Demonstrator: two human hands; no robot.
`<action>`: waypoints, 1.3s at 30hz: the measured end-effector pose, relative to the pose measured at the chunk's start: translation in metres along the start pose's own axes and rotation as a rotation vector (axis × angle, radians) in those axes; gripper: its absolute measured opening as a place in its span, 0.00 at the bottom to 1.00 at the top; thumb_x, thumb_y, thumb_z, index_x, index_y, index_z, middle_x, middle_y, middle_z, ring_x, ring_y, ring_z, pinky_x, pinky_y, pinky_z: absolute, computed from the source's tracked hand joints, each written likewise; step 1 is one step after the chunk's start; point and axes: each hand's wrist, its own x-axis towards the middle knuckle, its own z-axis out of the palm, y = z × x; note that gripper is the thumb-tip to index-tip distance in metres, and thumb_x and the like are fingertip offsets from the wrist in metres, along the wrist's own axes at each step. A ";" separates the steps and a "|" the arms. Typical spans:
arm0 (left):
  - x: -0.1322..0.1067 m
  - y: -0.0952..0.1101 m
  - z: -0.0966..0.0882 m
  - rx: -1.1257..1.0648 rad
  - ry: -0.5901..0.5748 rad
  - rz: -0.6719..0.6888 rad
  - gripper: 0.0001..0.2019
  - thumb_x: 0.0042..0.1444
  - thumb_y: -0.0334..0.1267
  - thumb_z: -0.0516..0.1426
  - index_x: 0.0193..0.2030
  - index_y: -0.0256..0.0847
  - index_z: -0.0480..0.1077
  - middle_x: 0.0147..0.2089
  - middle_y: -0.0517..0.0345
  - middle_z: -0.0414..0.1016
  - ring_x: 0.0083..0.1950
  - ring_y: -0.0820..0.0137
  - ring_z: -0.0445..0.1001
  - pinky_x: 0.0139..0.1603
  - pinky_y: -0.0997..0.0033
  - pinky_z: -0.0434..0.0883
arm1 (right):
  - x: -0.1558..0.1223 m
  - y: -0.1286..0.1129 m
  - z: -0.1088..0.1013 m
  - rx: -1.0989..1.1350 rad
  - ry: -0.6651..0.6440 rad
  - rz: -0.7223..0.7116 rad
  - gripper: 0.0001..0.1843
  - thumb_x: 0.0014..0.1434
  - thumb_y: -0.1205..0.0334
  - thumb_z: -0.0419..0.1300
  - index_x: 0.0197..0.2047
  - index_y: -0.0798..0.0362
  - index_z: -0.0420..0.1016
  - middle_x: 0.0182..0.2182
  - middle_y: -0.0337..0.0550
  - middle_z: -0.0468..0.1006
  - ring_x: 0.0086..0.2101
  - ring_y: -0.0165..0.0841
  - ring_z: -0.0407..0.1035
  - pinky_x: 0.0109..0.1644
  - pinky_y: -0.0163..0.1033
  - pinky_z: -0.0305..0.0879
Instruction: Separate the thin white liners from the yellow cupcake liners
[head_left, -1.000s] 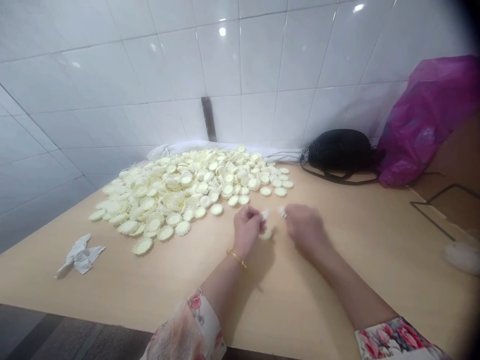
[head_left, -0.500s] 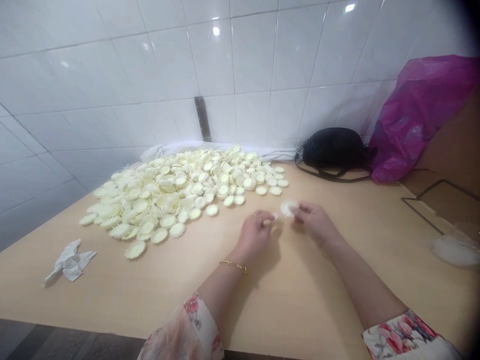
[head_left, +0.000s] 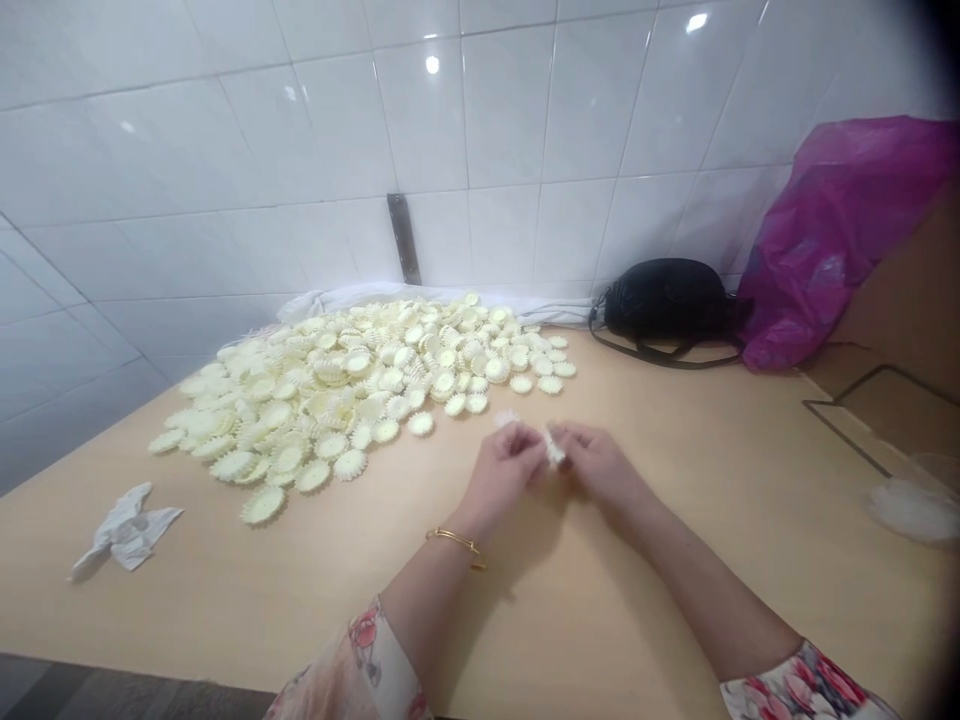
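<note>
Nearest are 2 floral sleeves (head_left: 367,650), one at each forearm, and a thin gold bangle (head_left: 455,542) on the left wrist. Both forearms reach out over a pale wooden worktop (head_left: 225,600). The left hand (head_left: 499,470) and right hand (head_left: 600,468) meet near the middle of it, their fingertips almost together.

A small pale fluted piece (head_left: 553,448) sits between them, pinched by the right hand's fingers (head_left: 574,438). The left hand's fingers (head_left: 525,440) are curled in close beside it, though whether they grip it I cannot tell (the hands hide most of it). Just past the left hand, a second white scrap (head_left: 507,417) shows, too blurred to make out.

To the left and farther off lies a wide heap of pale yellow fluted discs (head_left: 330,400), some flat and some stacked or on edge, its nearest discs well apart from the hands. Left of that, a crumpled white tissue (head_left: 124,530) lies on the worktop. On the right, a thin dark wire frame (head_left: 847,420) and a whitish bundle in clear plastic (head_left: 915,510) sit near the edge.

At the far edge, a white cloth (head_left: 337,303) runs behind the heap, a black bag (head_left: 667,300) lies beside it, and a magenta plastic bag (head_left: 832,250) slumps against the white wall tiles (head_left: 510,120).
</note>
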 end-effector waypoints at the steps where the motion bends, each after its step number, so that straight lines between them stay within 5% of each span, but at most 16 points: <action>1: 0.000 -0.003 0.001 -0.001 0.014 -0.001 0.05 0.46 0.35 0.57 0.27 0.36 0.65 0.20 0.62 0.65 0.21 0.78 0.62 0.23 0.77 0.60 | 0.000 0.000 0.001 0.023 -0.021 0.011 0.24 0.51 0.41 0.56 0.20 0.54 0.62 0.17 0.34 0.60 0.20 0.25 0.52 0.23 0.31 0.47; 8: 0.005 -0.011 0.000 -0.033 0.164 0.033 0.05 0.45 0.31 0.56 0.29 0.37 0.62 0.18 0.65 0.62 0.19 0.79 0.61 0.21 0.78 0.58 | 0.002 0.008 0.003 0.087 -0.027 0.066 0.22 0.47 0.43 0.61 0.22 0.55 0.65 0.17 0.34 0.62 0.20 0.24 0.53 0.22 0.31 0.48; 11: 0.004 -0.007 0.001 -0.128 0.139 -0.055 0.09 0.45 0.34 0.58 0.33 0.37 0.64 0.20 0.62 0.66 0.19 0.76 0.64 0.21 0.76 0.59 | 0.001 0.009 0.003 0.068 -0.045 0.063 0.21 0.46 0.42 0.60 0.22 0.54 0.66 0.16 0.35 0.64 0.20 0.27 0.57 0.23 0.32 0.52; 19: 0.004 -0.008 0.003 -0.199 0.048 -0.126 0.07 0.42 0.32 0.60 0.25 0.35 0.64 0.19 0.61 0.66 0.18 0.77 0.64 0.21 0.76 0.60 | 0.001 0.008 0.004 0.038 -0.035 0.060 0.22 0.46 0.41 0.60 0.20 0.54 0.68 0.15 0.37 0.66 0.20 0.30 0.61 0.23 0.35 0.57; 27: 0.005 -0.008 0.003 -0.224 0.048 -0.145 0.06 0.47 0.33 0.56 0.26 0.36 0.62 0.19 0.60 0.66 0.18 0.78 0.63 0.20 0.77 0.61 | 0.006 0.010 0.000 0.244 -0.062 0.088 0.18 0.43 0.47 0.65 0.23 0.54 0.70 0.18 0.38 0.70 0.23 0.29 0.63 0.28 0.35 0.59; 34: 0.000 -0.007 0.002 0.061 0.199 0.169 0.07 0.48 0.37 0.57 0.33 0.39 0.63 0.33 0.60 0.65 0.26 0.78 0.66 0.25 0.77 0.64 | 0.005 0.008 0.000 0.239 0.046 0.122 0.23 0.42 0.46 0.65 0.17 0.54 0.62 0.13 0.32 0.61 0.16 0.22 0.51 0.18 0.30 0.44; 37: -0.001 -0.008 0.002 0.240 0.164 0.274 0.06 0.50 0.38 0.56 0.28 0.37 0.67 0.32 0.58 0.65 0.30 0.76 0.65 0.29 0.77 0.64 | 0.003 0.004 0.002 0.206 0.054 0.139 0.24 0.42 0.45 0.65 0.17 0.54 0.60 0.12 0.31 0.59 0.15 0.22 0.49 0.18 0.30 0.41; 39: -0.002 -0.008 0.003 0.236 0.089 0.226 0.07 0.50 0.38 0.55 0.28 0.36 0.68 0.29 0.58 0.67 0.29 0.75 0.66 0.31 0.75 0.64 | 0.002 0.003 0.002 0.197 0.052 0.134 0.24 0.42 0.45 0.65 0.16 0.54 0.60 0.12 0.31 0.58 0.16 0.22 0.49 0.18 0.30 0.42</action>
